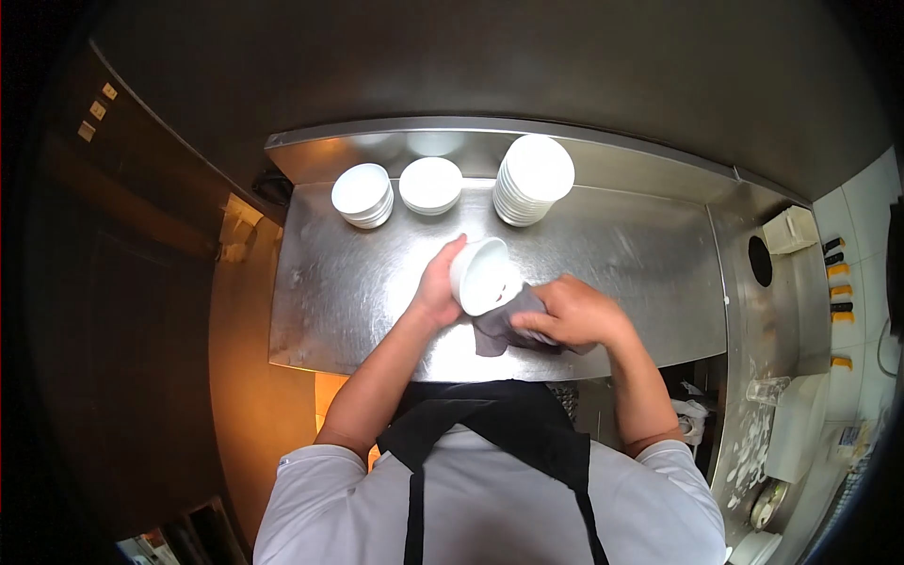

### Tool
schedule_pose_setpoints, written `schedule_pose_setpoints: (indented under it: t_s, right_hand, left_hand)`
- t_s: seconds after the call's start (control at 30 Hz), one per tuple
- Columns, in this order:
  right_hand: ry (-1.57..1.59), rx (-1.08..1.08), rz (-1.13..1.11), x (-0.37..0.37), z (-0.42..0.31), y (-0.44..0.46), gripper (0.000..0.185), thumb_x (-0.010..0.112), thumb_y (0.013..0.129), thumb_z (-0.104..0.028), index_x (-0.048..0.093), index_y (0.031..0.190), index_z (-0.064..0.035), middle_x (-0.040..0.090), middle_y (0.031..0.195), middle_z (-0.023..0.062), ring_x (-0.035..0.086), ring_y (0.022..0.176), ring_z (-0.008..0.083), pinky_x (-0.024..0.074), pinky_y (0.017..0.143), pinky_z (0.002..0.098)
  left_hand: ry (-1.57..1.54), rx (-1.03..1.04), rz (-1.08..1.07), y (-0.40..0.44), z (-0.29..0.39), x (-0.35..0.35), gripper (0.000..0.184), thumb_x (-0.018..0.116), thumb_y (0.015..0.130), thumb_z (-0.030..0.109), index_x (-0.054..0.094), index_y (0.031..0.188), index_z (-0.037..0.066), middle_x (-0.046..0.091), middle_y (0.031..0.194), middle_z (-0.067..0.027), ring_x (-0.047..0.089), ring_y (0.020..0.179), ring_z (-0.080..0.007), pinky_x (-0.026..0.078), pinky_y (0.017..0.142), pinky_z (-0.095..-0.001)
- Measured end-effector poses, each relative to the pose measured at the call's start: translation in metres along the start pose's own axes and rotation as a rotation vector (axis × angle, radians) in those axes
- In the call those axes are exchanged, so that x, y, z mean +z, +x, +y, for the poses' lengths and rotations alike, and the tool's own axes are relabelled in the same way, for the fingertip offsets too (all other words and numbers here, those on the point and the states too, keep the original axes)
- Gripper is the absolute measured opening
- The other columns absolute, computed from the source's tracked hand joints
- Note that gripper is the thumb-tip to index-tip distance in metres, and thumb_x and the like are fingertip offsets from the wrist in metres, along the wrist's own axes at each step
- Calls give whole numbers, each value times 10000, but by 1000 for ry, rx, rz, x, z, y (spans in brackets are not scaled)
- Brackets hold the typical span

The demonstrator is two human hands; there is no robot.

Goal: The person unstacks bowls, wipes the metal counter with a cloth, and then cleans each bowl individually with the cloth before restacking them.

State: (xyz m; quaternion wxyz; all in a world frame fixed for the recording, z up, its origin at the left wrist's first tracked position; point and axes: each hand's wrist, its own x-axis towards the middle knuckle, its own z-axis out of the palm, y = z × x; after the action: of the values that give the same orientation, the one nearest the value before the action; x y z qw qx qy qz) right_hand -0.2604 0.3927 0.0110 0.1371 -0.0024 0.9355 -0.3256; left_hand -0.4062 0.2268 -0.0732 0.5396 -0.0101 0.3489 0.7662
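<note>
My left hand [438, 285] grips a white bowl [479, 275] by its outer side, with the bowl tilted so its opening faces right. In my right hand [576, 309] is a bunched dark grey cloth [516, 325], its upper end against the bowl's lower right rim. Both hands are above the steel counter [621, 273]. Beyond them stand a short stack of white bowls [363, 193], another low stack of white bowls [431, 185] and a taller stack of white bowls [534, 179].
A raised steel backsplash [640, 168] runs along the counter's far edge. To the right is a second steel surface [744, 367] with a round dark hole [760, 262]. Knives with yellow and black handles [838, 281] hang on the tiled wall. A dark wall rises behind the counter.
</note>
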Motion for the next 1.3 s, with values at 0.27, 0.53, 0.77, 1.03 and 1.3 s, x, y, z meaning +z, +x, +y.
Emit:
schedule_pose_setpoints:
  t_s: [0.27, 0.53, 0.77, 1.03, 1.3]
  right_hand:
    - [-267, -379, 698, 74, 2, 36, 565, 717, 754, -476, 609, 951, 42, 598, 1058, 263, 534, 1119, 440, 371, 972, 570]
    - [563, -178, 573, 108, -13, 39, 801, 822, 705, -426, 491, 1265, 42, 589, 1140, 233, 505, 1180, 411, 352, 1064, 465]
    - [-61, -214, 717, 108, 1, 49, 595, 858, 698, -277, 578, 1131, 22, 665, 919, 192, 661, 842, 342, 530, 794, 408]
    - [1220, 1, 522, 71, 19, 23, 464, 761, 824, -233, 613, 1171, 38, 687, 1045, 81, 641, 965, 155, 509, 871, 303]
    - [1174, 511, 1278, 88, 121, 40, 582, 711, 871, -343, 547, 1235, 81, 646, 1141, 167, 612, 1020, 249, 475, 926, 399]
  left_hand:
    - [-92, -124, -93, -2, -5, 13, 466, 421, 994, 392, 566, 1204, 2, 641, 1137, -142, 627, 1048, -255, 480, 955, -399]
    - [660, 412, 167, 2, -12, 9, 281, 523, 953, 260, 602, 1067, 15, 646, 977, -99, 617, 887, -185, 495, 824, -320]
    - [-57, -71, 68, -3, -6, 7, 399, 422, 1003, 375, 598, 1158, 52, 651, 1102, -122, 638, 986, -234, 523, 867, -386]
    - [257, 190, -48, -6, -15, -3, 440, 431, 1035, 360, 488, 1292, 8, 570, 1265, -144, 558, 1178, -226, 456, 996, -385]
    - [152, 223, -213, -15, -28, 5, 384, 557, 995, 264, 511, 1255, -15, 634, 1189, -95, 579, 1132, -173, 424, 1001, -330]
